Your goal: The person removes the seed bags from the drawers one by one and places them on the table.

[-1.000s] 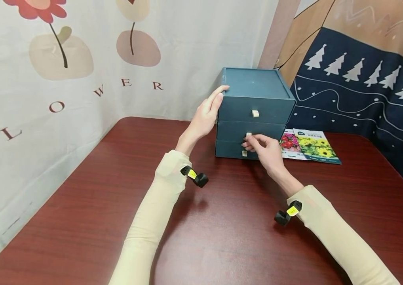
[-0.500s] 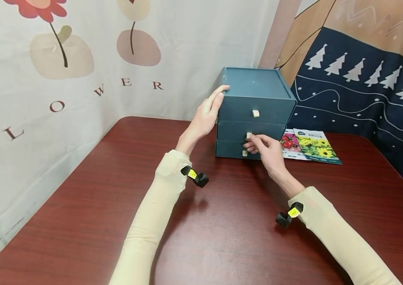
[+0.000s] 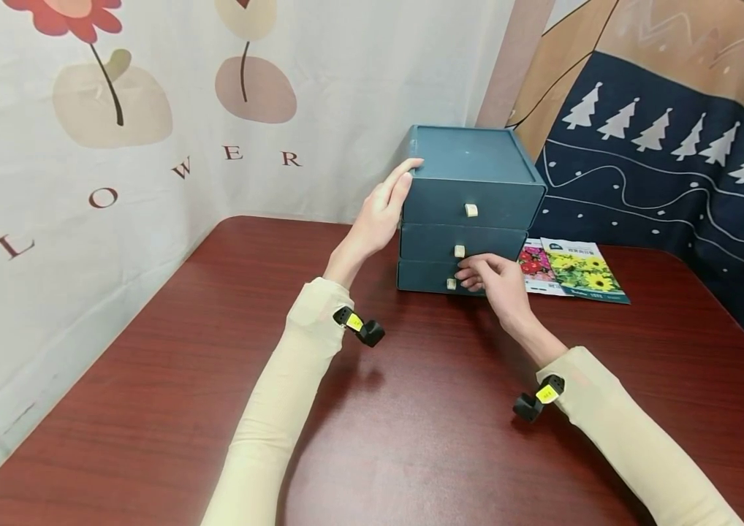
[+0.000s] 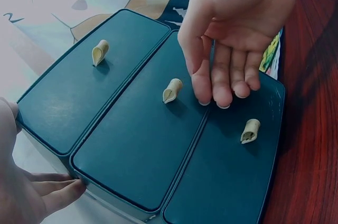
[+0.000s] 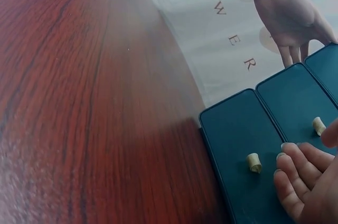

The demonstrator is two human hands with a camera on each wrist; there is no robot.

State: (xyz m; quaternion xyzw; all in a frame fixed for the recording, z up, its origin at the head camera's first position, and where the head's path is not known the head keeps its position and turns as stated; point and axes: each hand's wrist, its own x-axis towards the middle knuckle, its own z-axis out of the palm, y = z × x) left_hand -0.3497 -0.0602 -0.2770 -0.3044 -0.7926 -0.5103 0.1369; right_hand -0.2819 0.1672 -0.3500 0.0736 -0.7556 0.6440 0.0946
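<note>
A dark blue-green cabinet (image 3: pixel 477 155) with three stacked drawers stands toward the back of the table. Each drawer front has a small cream pull tab: the top tab (image 3: pixel 471 210), the middle tab (image 3: pixel 460 251) and the bottom tab (image 3: pixel 452 284). All the fronts look flush. My left hand (image 3: pixel 375 215) rests against the cabinet's left side, one straight finger reaching over the upper edge. My right hand (image 3: pixel 502 286) is just right of the middle and bottom tabs, its fingers loosely bent and holding nothing. In the left wrist view, my right fingertips (image 4: pixel 223 99) are apart from the middle tab (image 4: pixel 172 91).
Two flower-printed packets, one yellow (image 3: pixel 581 269) and one red and pink (image 3: pixel 535 267), lie right of the cabinet. A white printed curtain (image 3: pixel 194 131) hangs behind and to the left, a navy tree-patterned cloth (image 3: pixel 661 190) to the right. The reddish-brown table (image 3: pixel 411 409) extends in front.
My right hand has let go of the middle drawer's tab and moved slightly right and down. The left hand and the cabinet have stayed in place.
</note>
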